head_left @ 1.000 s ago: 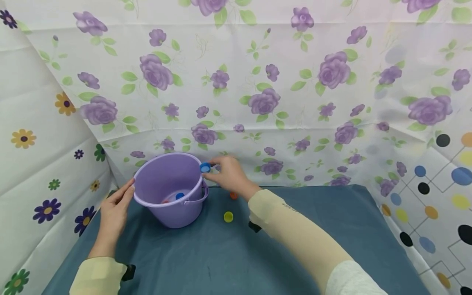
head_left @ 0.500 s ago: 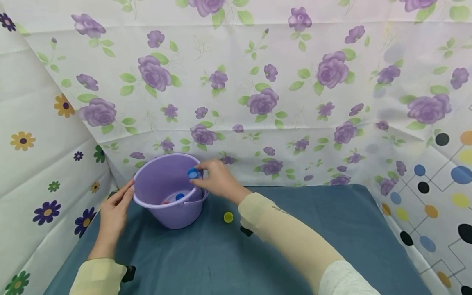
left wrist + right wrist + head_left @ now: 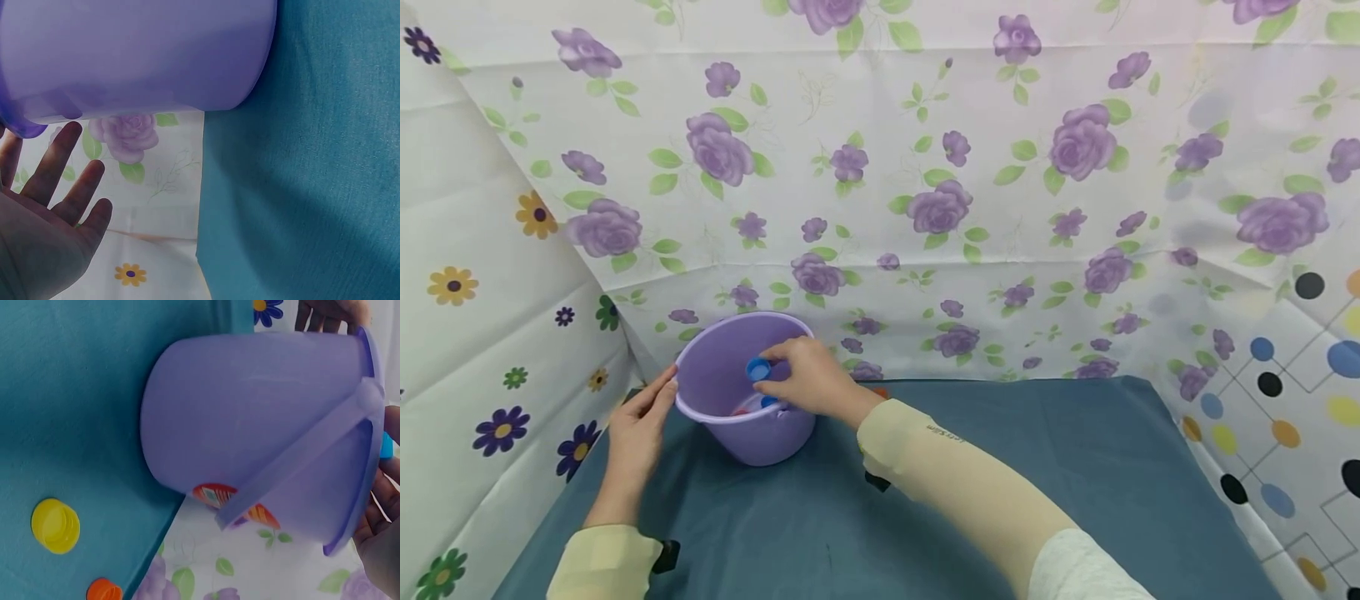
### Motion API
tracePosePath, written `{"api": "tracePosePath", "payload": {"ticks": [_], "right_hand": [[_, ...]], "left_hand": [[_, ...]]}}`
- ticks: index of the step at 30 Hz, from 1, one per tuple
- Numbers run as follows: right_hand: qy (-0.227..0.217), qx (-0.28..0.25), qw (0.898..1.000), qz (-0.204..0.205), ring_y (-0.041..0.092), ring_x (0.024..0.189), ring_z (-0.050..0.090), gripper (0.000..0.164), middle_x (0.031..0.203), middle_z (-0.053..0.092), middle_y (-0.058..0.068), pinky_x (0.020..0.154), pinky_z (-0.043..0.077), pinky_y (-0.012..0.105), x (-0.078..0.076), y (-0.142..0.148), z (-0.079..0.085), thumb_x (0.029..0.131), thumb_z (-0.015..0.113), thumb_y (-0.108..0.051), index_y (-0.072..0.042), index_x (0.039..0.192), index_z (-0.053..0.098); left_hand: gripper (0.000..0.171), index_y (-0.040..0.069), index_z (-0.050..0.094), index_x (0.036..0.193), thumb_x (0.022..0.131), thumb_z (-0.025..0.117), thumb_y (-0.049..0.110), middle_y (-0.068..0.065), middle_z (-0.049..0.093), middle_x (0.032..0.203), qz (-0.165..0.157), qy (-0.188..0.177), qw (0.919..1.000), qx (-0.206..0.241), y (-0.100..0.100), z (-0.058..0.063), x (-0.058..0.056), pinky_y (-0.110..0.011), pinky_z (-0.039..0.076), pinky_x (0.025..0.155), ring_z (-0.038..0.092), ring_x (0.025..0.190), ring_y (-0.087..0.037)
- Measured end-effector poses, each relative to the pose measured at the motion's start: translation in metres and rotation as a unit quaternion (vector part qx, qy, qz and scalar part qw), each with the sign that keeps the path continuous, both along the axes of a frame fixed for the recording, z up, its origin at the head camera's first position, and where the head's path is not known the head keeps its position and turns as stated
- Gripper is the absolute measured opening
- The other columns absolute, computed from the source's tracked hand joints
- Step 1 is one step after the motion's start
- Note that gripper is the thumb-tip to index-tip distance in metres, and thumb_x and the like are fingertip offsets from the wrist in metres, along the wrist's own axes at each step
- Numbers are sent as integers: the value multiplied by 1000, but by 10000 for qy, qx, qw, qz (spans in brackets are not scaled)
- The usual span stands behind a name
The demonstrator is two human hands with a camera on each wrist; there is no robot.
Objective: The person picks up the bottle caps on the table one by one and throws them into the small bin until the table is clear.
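A purple bucket [image 3: 752, 437] stands on the blue-grey cloth, its mouth facing up. My left hand [image 3: 637, 433] pinches the left rim between thumb and forefinger; in the left wrist view its other fingers [image 3: 89, 187] are spread below. Over the bucket's mouth, my right hand [image 3: 812, 379] pinches a blue bottle cap [image 3: 758, 369] between thumb and fingers. Inside on the bottom lie another blue cap [image 3: 768, 402] and a red-orange one [image 3: 741, 412], both partly hidden. In the right wrist view, only an edge of the pinched cap [image 3: 387, 445] shows past the rim.
On the cloth [image 3: 1000, 483] right of the bucket lie a yellow cap [image 3: 55, 526] and an orange cap [image 3: 104, 590]; my right arm mostly hides them in the head view. A flowered sheet [image 3: 970, 250] hangs close behind the bucket, with patterned sheets at both sides.
My right hand has carried the blue cap leftward, from outside the right rim to over the bucket's mouth. My left hand and the bucket have stayed in place.
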State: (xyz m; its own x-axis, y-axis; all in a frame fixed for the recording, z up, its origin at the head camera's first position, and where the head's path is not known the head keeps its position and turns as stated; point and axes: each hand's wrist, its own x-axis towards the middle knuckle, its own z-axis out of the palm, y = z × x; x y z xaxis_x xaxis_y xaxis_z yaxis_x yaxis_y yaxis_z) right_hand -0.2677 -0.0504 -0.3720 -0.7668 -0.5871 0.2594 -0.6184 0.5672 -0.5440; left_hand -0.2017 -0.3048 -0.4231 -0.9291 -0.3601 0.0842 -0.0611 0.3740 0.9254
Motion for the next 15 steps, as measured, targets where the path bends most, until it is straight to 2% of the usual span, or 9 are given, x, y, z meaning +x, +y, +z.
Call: {"api": "tracePosePath", "payload": {"ticks": [4,12,15], "right_hand": [[11,-2,10000,91,7,104,58,43,111,67,-11,83,49,17,2,-4,-2,82,69,-41,-19,119,64],[-108,-11,9999,105,4,102,57,43,110,66,-13,83,48,15,2,-8,-6,82,70,-39,-20,120,64],[-123,-15,9999,111,4,102,57,43,110,66,-13,83,49,15,2,-9,-7,82,70,-39,-20,120,64]], "left_hand": [[48,35,49,135,90,50,53,12,46,141,-43,-18,10000,56,0,1,0,-39,38,106,44,129,-6],[48,35,48,135,91,48,53,10,46,142,-80,-17,10000,-8,0,1,0,-39,39,105,45,128,-7],[48,34,49,135,91,49,53,10,47,141,-78,5,10000,21,-1,0,0,-33,40,104,45,128,-6]]}}
